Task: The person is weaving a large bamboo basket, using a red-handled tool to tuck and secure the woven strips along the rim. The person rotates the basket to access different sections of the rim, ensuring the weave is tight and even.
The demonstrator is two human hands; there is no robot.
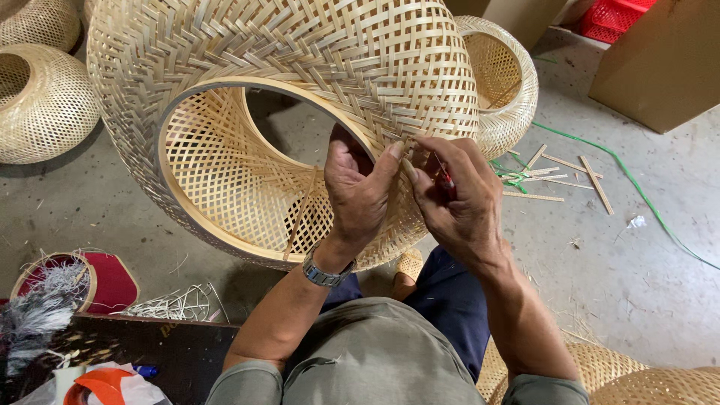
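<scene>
A large woven bamboo lampshade (247, 82) lies tilted toward me, its round opening ringed by a pale bamboo rim (172, 195). My left hand (358, 187) grips the rim at its right side, fingers inside the opening and thumb pressed on the weave. My right hand (457, 199) is closed beside it, pinching the weave edge and holding a small red-handled tool (445, 178). A loose bamboo strip (300, 214) hangs inside the shade. A metal watch (324, 274) sits on my left wrist.
More woven shades stand at far left (41, 101), behind right (506, 79) and near my right knee (645, 382). Bamboo offcuts (559, 174) and a green cord (637, 187) lie on the concrete floor. Cardboard boxes (660, 60) stand at back right. Fibre bundles (45, 300) lie at left.
</scene>
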